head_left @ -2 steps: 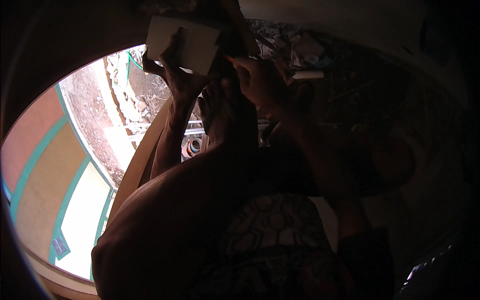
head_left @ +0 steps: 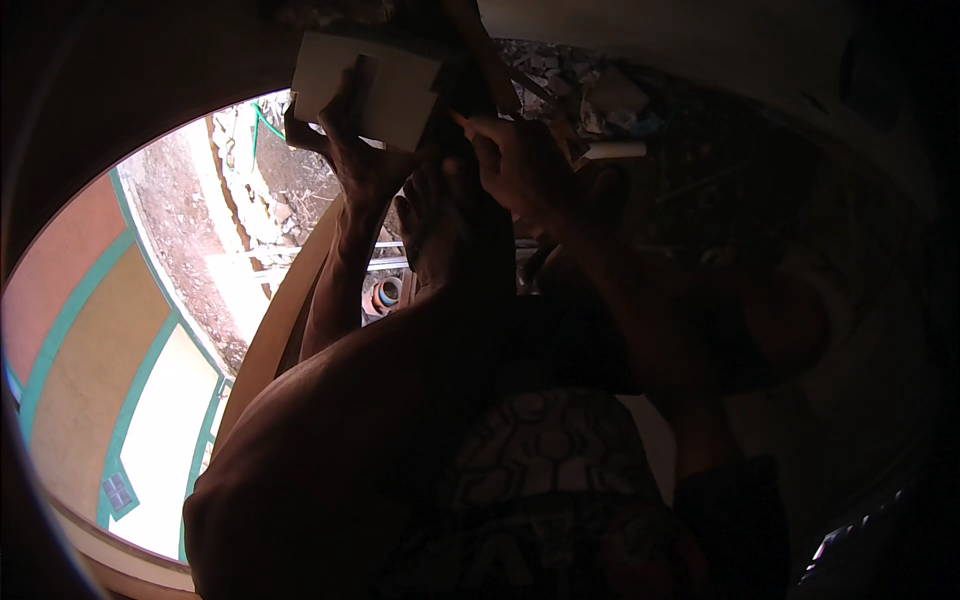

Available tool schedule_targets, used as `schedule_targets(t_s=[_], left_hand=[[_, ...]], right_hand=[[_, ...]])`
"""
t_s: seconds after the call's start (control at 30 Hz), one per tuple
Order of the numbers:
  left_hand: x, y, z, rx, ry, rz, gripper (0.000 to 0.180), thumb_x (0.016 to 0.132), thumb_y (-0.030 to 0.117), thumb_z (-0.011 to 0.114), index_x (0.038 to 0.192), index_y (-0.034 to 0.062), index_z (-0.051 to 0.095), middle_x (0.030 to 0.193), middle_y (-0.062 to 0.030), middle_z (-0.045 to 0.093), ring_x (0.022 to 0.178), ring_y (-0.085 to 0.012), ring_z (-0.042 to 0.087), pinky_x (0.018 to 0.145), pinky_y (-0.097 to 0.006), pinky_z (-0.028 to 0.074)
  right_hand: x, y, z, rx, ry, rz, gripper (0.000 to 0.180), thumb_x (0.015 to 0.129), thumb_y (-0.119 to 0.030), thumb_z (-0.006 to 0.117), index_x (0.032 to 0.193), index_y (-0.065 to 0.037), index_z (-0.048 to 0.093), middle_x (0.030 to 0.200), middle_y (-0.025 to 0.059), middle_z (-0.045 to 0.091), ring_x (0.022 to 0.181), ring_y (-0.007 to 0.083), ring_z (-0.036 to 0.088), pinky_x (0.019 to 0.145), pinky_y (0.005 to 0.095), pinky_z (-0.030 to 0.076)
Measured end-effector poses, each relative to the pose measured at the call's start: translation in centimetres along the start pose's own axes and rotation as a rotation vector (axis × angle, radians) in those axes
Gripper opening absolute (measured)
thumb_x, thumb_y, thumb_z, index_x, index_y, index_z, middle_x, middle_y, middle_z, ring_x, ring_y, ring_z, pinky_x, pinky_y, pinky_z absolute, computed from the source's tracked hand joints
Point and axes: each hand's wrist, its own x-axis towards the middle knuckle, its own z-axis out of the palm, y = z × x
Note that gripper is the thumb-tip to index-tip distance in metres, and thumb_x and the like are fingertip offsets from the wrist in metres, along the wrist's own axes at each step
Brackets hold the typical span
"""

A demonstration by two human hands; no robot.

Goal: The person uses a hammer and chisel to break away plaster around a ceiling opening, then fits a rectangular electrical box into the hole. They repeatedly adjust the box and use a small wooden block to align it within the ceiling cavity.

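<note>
Barely any motion since the earlier frame: right grip [head_left: 525, 170] maybe a hair lower, left grip [head_left: 365, 165] and block [head_left: 405, 95] in practically the same spot. Left grip grasping the block from its lower left, thumb up over the pale face, other fingers around the left edge. Face has a dark recess near the middle. Block is at top, left of centre, slightly tilted, above the bare foot [head_left: 430, 225]. Right grip just right of the block, fingers curled; too dark to tell what, if anything, it holds. Dark bar [head_left: 485, 50] runs down from the top edge to near its fingertips; contact unclear. Rubble [head_left: 610, 95] beyond right grip, pale tube [head_left: 615, 150] near it, in front of the rubble. Small ring-shaped thing [head_left: 387, 292] right of the left forearm. Sunlit ground [head_left: 290, 165] at left, with green hose [head_left: 266, 122] and striped wall [head_left: 105, 300]. Patterned clothing [head_left: 555, 440] at bottom, mostly in shadow.
</note>
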Motion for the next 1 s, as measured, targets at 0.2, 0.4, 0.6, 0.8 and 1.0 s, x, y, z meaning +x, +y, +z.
schedule_targets(t_s=[0.2,0.4,0.6,0.8,1.0], left_hand=[[0.1,-0.5,0.2,-0.008,0.010,0.015,0.105,0.063,0.035,0.095,0.143,-0.0013,0.037,0.132,-0.0197,0.045,0.115,-0.0328,0.054,0.092,-0.045,0.051],[-0.5,-1.9,0.3,0.093,-0.013,-0.067,0.103,0.062,0.037,0.095,0.141,-0.0007,0.041,0.134,-0.0213,0.046,0.122,-0.0371,0.049,0.097,-0.048,0.047],[-0.7,-1.8,0.4,0.114,0.005,-0.049,0.108,0.061,0.035,0.096,0.144,-0.0008,0.038,0.135,-0.0219,0.048,0.123,-0.0381,0.052,0.098,-0.048,0.048],[-0.7,-1.1,0.6,0.014,-0.065,-0.089,0.109,0.060,0.034,0.096,0.144,-0.0004,0.035,0.137,-0.0220,0.047,0.123,-0.0371,0.052,0.099,-0.047,0.048],[-0.4,-1.1,1.0,0.033,-0.057,-0.101,0.110,0.060,0.032,0.096,0.145,0.0009,0.034,0.139,-0.0219,0.046,0.126,-0.0368,0.051,0.100,-0.047,0.047]], right_hand=[[0.6,0.0,0.2,0.048,-0.005,0.015,0.022,0.093,-0.009,0.058,0.110,-0.005,0.072,0.081,0.0201,0.069,0.073,0.0340,0.070,0.066,0.0434,0.054],[3.1,0.4,1.9,0.016,-0.083,0.042,0.015,0.092,-0.008,0.057,0.095,-0.002,0.070,0.078,0.0211,0.067,0.071,0.0327,0.069,0.065,0.0428,0.051],[3.0,1.6,2.5,0.061,-0.045,0.029,0.015,0.091,-0.009,0.056,0.088,0.001,0.067,0.077,0.0214,0.066,0.073,0.0347,0.068,0.068,0.0433,0.051],[3.4,1.4,1.0,0.015,-0.177,0.095,0.016,0.091,-0.009,0.055,0.090,0.000,0.068,0.078,0.0199,0.067,0.075,0.0352,0.068,0.070,0.0429,0.051],[3.0,0.6,0.5,-0.026,-0.145,0.103,0.018,0.093,-0.011,0.055,0.096,-0.001,0.070,0.082,0.0182,0.070,0.079,0.0312,0.071,0.072,0.0421,0.053]])
